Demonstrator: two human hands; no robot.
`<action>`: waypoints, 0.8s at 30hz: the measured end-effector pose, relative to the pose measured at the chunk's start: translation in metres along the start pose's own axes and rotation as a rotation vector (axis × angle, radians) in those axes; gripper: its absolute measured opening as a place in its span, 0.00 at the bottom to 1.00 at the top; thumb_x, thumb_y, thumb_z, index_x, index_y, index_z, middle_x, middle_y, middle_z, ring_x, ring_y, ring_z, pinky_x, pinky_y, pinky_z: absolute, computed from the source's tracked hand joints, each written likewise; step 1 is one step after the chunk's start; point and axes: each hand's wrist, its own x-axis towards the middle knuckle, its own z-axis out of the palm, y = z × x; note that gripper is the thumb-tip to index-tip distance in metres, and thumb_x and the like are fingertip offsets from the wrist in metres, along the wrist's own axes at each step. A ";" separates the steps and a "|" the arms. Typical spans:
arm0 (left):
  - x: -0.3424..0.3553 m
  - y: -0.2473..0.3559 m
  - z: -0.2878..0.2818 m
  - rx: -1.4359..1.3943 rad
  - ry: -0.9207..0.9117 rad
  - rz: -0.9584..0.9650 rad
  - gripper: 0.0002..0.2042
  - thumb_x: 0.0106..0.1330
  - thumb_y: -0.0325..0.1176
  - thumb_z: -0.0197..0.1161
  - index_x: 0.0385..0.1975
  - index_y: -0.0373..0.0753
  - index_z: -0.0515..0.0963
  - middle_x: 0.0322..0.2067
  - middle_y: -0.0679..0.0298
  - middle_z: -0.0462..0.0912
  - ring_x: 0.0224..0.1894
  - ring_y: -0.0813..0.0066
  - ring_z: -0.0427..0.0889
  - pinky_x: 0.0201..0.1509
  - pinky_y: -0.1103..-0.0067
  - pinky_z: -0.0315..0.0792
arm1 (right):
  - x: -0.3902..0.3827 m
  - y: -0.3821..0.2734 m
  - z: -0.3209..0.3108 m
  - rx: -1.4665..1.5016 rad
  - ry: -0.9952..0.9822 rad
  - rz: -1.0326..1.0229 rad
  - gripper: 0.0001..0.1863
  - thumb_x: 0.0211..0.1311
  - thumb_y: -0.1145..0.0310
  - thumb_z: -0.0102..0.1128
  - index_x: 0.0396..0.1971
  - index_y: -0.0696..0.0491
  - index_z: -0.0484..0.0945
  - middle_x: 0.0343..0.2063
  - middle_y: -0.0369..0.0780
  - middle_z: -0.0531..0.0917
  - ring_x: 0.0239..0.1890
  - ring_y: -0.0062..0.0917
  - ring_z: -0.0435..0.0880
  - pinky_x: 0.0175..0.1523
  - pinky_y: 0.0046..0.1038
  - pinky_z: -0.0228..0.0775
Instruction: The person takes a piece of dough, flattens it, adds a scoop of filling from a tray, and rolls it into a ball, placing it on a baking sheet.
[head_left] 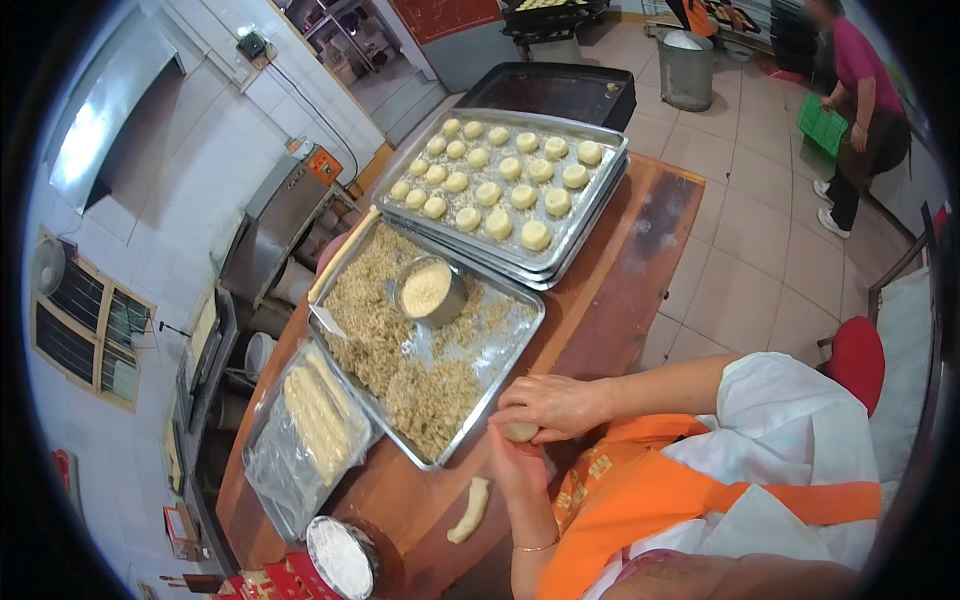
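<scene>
My left hand and my right hand are closed together round a pale dough ball beside a metal tray of crumbly filling. In that tray stands a metal container of pale granules. A short dough piece lies on the wooden table below my hands. To the left, dough strips lie under plastic on another tray, and a bowl of white powder sits at the lower edge. Behind, stacked trays hold several rows of round dough pieces.
A long wooden stick lies along the filling tray. Black trays stand behind. At upper right, a person holds a green crate near a metal bin. A red seat is at right, metal equipment at left.
</scene>
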 end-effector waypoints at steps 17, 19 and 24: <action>0.007 0.030 -0.012 0.651 0.321 0.220 0.13 0.75 0.30 0.45 0.51 0.31 0.71 0.47 0.53 0.79 0.50 0.67 0.78 0.58 0.72 0.71 | -0.079 0.107 -0.094 -0.241 0.230 0.580 0.32 0.46 0.70 0.72 0.55 0.52 0.74 0.49 0.46 0.77 0.55 0.43 0.74 0.62 0.41 0.66; 0.001 0.034 -0.012 0.523 0.338 0.221 0.13 0.75 0.30 0.45 0.51 0.30 0.71 0.46 0.53 0.79 0.49 0.68 0.79 0.57 0.73 0.71 | -0.101 0.121 -0.104 -0.347 0.283 0.701 0.33 0.44 0.70 0.72 0.55 0.52 0.74 0.49 0.46 0.76 0.55 0.43 0.73 0.63 0.40 0.65; -0.014 0.033 -0.034 0.450 0.417 0.254 0.12 0.74 0.29 0.47 0.49 0.29 0.72 0.43 0.55 0.80 0.47 0.69 0.79 0.55 0.75 0.72 | -0.117 0.148 -0.119 -0.540 0.338 0.821 0.31 0.46 0.70 0.72 0.55 0.51 0.74 0.49 0.46 0.75 0.55 0.44 0.72 0.62 0.39 0.64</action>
